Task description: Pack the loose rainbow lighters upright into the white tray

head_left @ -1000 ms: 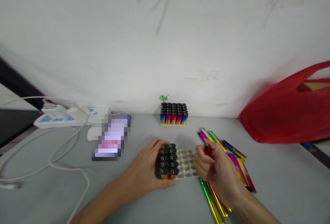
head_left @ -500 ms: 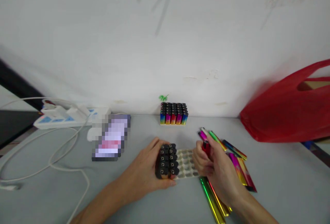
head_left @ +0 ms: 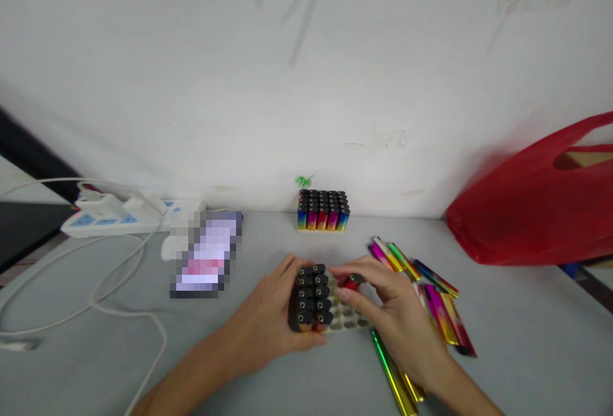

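Observation:
My left hand (head_left: 268, 314) wraps round the left side of two rows of black-topped lighters (head_left: 306, 293) standing upright in a pale slotted tray (head_left: 348, 323). Its thumb lies along the near side. In my right hand (head_left: 400, 314) a red lighter (head_left: 353, 282) with a black top is pinched between thumb and fingers, over the tray's far slots and just right of the standing rows. Whether its base sits in a slot is hidden. Loose shiny lighters in mixed colours (head_left: 443, 317) lie right of my right hand, and long green-gold ones (head_left: 395, 374) below it.
A full block of rainbow-coloured lighters (head_left: 323, 213) stands by the wall. To the left are a phone (head_left: 211, 253), a white power strip (head_left: 134, 215) and loose white cables (head_left: 129, 315). A red bag (head_left: 527, 211) stands at the right.
My right hand has moved left, from the tray's right end to beside the standing rows, carrying the red lighter, which is now more upright. My left hand has stayed in place.

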